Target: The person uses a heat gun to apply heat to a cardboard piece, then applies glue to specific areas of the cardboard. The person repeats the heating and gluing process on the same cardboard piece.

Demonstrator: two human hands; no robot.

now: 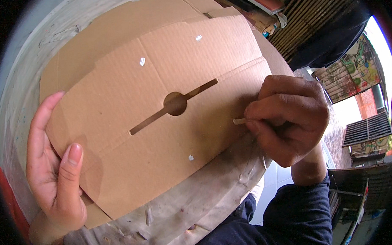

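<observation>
A brown cardboard sheet [116,91] lies tilted in front of me, with a round hole in its middle and a narrow slot running out from it on both sides. Three small white dabs show on its surface. My left hand [54,172] grips the sheet's left edge, thumb on top and fingers along the far side. My right hand [292,118] is closed above the sheet's right part, thumb and fingertips pinching a short, thin, pale stick [239,121]. Its tip points left, and the rest is hidden in the fingers.
Another cardboard piece [83,53] lies beneath and behind the sheet. Both rest on a surface with a stained whitish cover [165,224]. Slatted bamboo [314,16] stands at the far right, with a painted panel [355,67] beyond. A red object [9,200] is at the left rim.
</observation>
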